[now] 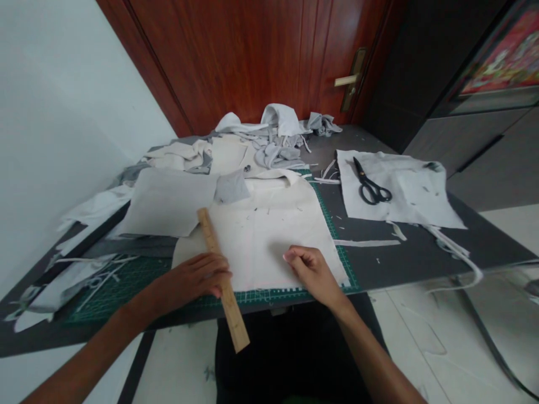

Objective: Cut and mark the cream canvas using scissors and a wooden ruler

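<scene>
My left hand [209, 274] is closed around a wooden ruler [229, 308], which slants across the left part of a cream cloth [269, 241] and sticks out past the table's front edge. Over the right part of that cloth, my right hand [311, 273] is curled with its fingers pressed together. Whatever it may hold is too small or hidden to make out. The cloth lies flat on a green cutting mat [337, 233], with a few short thread bits on it. A grey fabric piece [172, 202] overlaps its left side, beside a smaller grey scrap [231, 187].
Black scissors [370, 188] rest on a white cloth [415, 188] at the right. Heaped fabric scraps [280, 134] fill the back of the dark table [370, 264], against a wooden door [252, 62]. Fabric strips [366, 243] lie right of the mat; a white wall [76, 84] stands at left.
</scene>
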